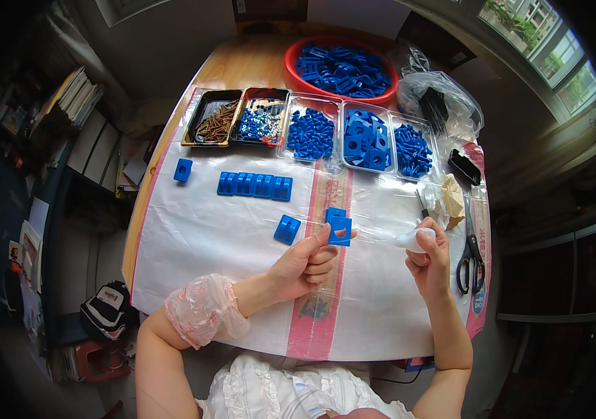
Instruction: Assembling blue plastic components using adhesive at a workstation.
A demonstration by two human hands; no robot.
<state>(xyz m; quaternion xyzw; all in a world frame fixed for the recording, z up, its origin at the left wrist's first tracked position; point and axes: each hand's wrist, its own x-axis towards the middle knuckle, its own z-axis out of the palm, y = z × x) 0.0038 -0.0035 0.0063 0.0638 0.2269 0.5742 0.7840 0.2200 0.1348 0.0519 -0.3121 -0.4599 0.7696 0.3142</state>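
My left hand (307, 260) pinches a blue square plate with a round hole (334, 239) between thumb and fingers, above the middle of the sheet. Just behind it shows another blue piece (335, 212); whether it is held or lies on the sheet I cannot tell. My right hand (430, 260) is closed around a white rounded object (423, 241) whose paler end points left, toward the plate. To the left of the held plate lies one blue ribbed block (287, 229). Farther off, several similar blocks (254, 186) form a row, and a single blue block with a hole (182, 170) sits at the left.
Along the back stand trays of brass screws (218, 122), small metal and blue parts (261, 122), blue pegs (310, 133), blue plates (368, 140) and more pegs (413, 150). Behind is a red basin (291, 66). Black scissors (471, 265) and a screwdriver-like tool (421, 202) lie right.
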